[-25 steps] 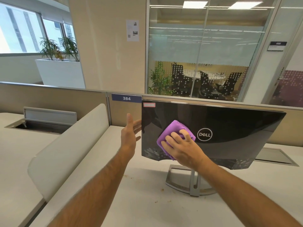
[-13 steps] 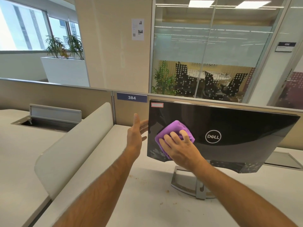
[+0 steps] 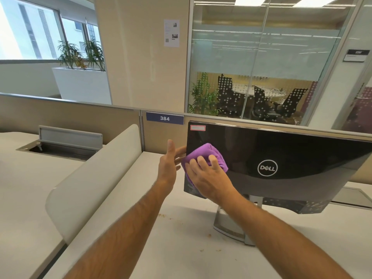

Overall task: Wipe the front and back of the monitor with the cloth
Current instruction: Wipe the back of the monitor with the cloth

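Note:
A black Dell monitor (image 3: 281,150) stands on a silver stand (image 3: 231,228) with its glossy back turned to me. My right hand (image 3: 209,178) presses a bunched purple cloth (image 3: 209,154) against the left part of that back, fingers spread over the cloth. My left hand (image 3: 169,164) is held upright at the monitor's left edge, fingers straight and reaching behind the edge, where their tips are hidden. The screen side faces away and cannot be seen.
The monitor sits on a white desk (image 3: 161,248) with brown crumbs near the stand. A curved white divider (image 3: 90,178) runs along the left. A beige partition with a "384" label (image 3: 164,118) stands behind. A cable hatch (image 3: 66,146) is open at far left.
My right hand has slid the cloth leftward across the monitor's back, from near the logo to the left edge. My left hand stays at that edge.

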{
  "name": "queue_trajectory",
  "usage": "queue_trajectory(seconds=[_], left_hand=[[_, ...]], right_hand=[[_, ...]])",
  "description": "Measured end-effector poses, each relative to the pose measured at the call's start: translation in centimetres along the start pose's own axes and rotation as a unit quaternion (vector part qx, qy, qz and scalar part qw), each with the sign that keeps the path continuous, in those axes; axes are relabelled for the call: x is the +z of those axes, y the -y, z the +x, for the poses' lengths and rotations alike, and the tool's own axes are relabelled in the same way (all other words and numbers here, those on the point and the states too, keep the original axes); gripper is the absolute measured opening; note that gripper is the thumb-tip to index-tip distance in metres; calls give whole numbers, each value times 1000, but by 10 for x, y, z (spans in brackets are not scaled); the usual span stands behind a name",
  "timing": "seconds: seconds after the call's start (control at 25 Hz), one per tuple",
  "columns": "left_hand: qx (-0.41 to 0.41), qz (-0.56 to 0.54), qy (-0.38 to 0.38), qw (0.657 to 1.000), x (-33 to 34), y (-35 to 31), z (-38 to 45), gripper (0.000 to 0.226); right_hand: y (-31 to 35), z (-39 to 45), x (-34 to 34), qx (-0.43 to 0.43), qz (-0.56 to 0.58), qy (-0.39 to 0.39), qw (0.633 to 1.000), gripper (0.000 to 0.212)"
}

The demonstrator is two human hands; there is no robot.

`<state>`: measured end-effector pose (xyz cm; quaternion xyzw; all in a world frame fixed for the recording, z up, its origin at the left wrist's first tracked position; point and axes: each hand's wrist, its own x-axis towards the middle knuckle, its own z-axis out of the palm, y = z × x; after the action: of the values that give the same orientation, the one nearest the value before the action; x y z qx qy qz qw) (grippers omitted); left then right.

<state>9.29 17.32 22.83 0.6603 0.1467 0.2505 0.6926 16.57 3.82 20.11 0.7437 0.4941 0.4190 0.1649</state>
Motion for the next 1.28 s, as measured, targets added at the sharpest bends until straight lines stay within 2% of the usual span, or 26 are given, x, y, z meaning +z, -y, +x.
queue_trajectory(seconds=[0.2, 0.48, 0.68, 0.84, 0.96, 1.04, 1.16, 1.28], left_hand=[[18, 29, -1, 999, 3, 1, -1, 71], [13, 20, -1, 1000, 3, 2, -1, 75], [14, 28, -5, 999, 3, 1, -2, 75], [26, 36, -13, 999, 3, 1, -1, 70], [31, 49, -25, 998, 1, 1, 1, 75], [31, 53, -23, 998, 1, 0, 2, 79], [27, 57, -24, 998, 2, -1, 0, 90], [23, 52, -24, 998, 2, -1, -1, 86]], right_hand=[[20, -29, 7, -55, 3, 99, 994, 54], [10, -7, -1, 14, 5, 35, 999, 56], [30, -18, 5, -20, 8, 105, 994, 55], [17, -5, -3, 22, 4, 40, 999, 52], [4, 6, -8, 58, -1, 7, 998, 54], [7, 2, -5, 52, 5, 17, 998, 55], [23, -12, 4, 6, 14, 73, 997, 55], [34, -17, 8, 5, 28, 106, 994, 55]])
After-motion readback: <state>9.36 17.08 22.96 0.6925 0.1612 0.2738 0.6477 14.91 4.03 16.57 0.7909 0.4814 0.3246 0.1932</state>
